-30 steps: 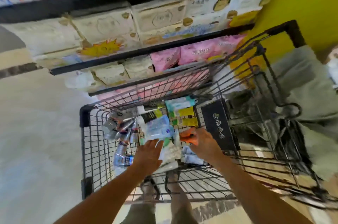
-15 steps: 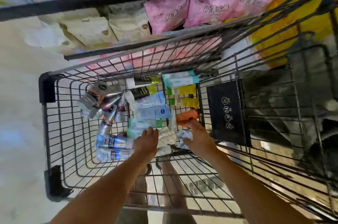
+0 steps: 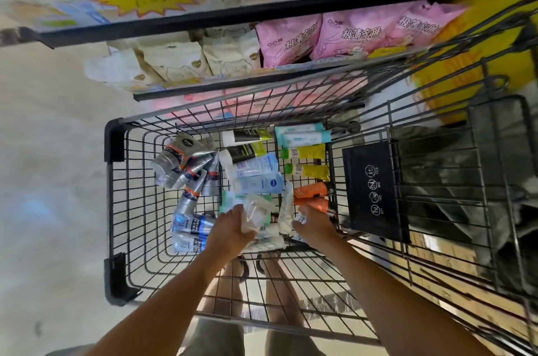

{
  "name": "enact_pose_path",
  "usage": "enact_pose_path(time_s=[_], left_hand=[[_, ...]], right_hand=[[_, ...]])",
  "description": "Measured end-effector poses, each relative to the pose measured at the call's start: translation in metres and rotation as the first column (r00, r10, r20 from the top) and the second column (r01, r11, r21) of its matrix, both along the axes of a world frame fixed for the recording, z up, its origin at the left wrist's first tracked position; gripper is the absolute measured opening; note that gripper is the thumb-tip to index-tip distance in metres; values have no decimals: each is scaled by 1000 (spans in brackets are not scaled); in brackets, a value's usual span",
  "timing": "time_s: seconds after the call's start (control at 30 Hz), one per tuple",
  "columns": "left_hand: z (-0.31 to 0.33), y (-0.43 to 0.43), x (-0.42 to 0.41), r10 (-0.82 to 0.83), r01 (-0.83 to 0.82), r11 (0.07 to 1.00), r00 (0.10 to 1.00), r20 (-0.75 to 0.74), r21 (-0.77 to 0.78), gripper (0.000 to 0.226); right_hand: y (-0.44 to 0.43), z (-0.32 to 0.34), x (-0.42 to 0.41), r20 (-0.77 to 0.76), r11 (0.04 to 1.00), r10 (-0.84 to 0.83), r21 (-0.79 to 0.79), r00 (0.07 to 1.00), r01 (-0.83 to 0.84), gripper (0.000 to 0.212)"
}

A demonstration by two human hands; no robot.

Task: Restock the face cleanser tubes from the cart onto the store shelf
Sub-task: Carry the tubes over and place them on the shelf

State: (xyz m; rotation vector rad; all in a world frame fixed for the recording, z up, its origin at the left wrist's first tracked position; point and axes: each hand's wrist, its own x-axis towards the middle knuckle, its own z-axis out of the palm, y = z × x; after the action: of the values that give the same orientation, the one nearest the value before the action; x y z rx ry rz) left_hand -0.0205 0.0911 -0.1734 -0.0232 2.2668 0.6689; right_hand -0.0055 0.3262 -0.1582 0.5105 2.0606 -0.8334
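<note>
- Curling left hand (image 3: 233,232) fingers round a pale tube (image 3: 252,211).
- Reaching right hand (image 3: 316,226) beside orange tubes (image 3: 310,195) (fingers' hold: cannot tell).
- Judging shelving barely starting, cart (image 3: 115,140) holding plenty more.

There are two yellow plastic tubes with green caps (image 3: 302,151), two orange tubes (image 3: 310,189), two teal-and-white tubes (image 3: 302,138), two black-and-lime tubes (image 3: 247,150), two pale blue tubes (image 3: 257,165) and two blue-and-silver tubes (image 3: 190,223)

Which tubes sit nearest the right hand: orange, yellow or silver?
The two orange tubes, lying just past the right hand beside the black panel. The yellow tubes lie farther up; the silver tubes are across the cart.
</note>
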Motion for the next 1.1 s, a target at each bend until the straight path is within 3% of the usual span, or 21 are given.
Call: enact_pose_path(time_s=[0.13, 0.27, 0.4, 0.57, 0.63, 0.83, 1.0, 1.1], left_hand=[[2, -14, -4, 253, -259, 963, 964, 82, 80, 66], [-9, -26, -7, 398, -420, 895, 904, 159, 148, 71], [-13, -36, -5, 470, -511, 837, 854, 223, 194, 66], [2, -39, -7, 486, -521, 831, 850, 202, 193, 53], [15, -39, -10, 500, -535, 824, 841, 207, 184, 54], [63, -41, -16, 531, -566, 794, 824, 198, 223, 56], [111, -39, -27, 564, -595, 747, 804, 192, 296, 71], [151, -36, -35, 592, -600, 709, 792, 150, 369, 55]], right_hand=[[-18, -32, -3, 98, 993, 8, 121, 995, -20, 35], [-36, -52, -13, 76, 963, -11, 269, 997, -10, 40], [-47, -54, -20, 89, 933, -7, 360, 996, -26, 54], [-43, -30, -21, 103, 935, -50, 354, 993, 10, 41], [-44, -5, -23, 63, 943, -112, 321, 992, 86, 44], [-26, 16, -18, -128, 979, 21, 206, 992, 6, 37], [-13, 65, -26, -295, 987, -151, -106, 944, 124, 20], [-12, 97, -33, -309, 927, -284, -329, 907, 179, 5]])
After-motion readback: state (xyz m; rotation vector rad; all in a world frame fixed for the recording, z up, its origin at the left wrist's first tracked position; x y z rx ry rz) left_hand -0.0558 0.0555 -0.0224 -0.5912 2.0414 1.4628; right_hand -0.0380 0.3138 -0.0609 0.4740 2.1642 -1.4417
